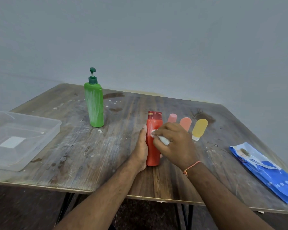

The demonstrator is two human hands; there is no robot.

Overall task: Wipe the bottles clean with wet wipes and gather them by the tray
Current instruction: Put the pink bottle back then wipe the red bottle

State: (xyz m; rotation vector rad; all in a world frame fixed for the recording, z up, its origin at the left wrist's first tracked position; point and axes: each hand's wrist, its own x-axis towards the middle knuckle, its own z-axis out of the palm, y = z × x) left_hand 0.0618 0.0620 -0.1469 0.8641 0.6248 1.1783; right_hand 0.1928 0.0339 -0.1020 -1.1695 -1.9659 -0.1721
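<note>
The wooden table (93, 155) is filling the lower half of the frame, and the clear plastic tray (53, 125) is sitting at its left edge. Over at the lower right, the blue wet-wipe pack (269, 173) is lying flat. Upper centre-left, the green pump bottle (94, 107) is standing upright, showing white streaks on its front, well apart from the tray.

Centre frame, the action: the red bottle (152, 151) is standing on its base, long axis running nearly vertical in the picture, dark red cap pointing up and away toward the wall. The left hand (140, 150) is bracing it, fingers lying straight along its left side. The right hand (173, 141) is pinching a bunched white wipe (163, 140) tight and pressing it against the bottle's upper front.

Behind that hand, three small bottles are lined up: pink (172, 117), orange (185, 122), yellow (199, 128), the yellow one resting cap toward the viewer.

To do this well, I'd say long strokes from cap to base, turning the bottle with the bracing hand so the back gets covered too, keeping that left palm firm so it isn't tipping.
</note>
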